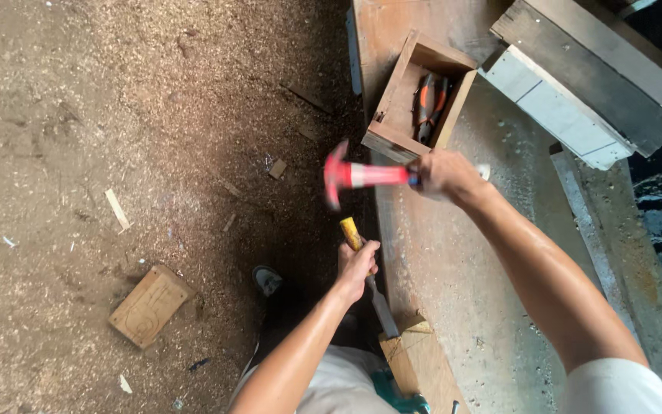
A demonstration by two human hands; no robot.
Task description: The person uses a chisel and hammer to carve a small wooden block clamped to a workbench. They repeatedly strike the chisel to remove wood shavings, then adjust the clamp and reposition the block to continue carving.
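Chisel [365, 280], yellow-handled with a flat steel blade, is held at the near edge of the dusty workbench [469, 261], its blade tip down against a small wooden board [423, 360] at the bench's edge. The left hand [356, 264] is wrapped tight around the chisel just below the yellow handle. The right hand [442, 172] is closed on the grip of a red hammer [358, 175], raised above the chisel and blurred. Behind it on the bench sits an open wooden box [392, 100] holding orange-handled pliers [429, 103]. A square wood offcut [149, 305] lies on the sawdust-covered floor [116, 138].
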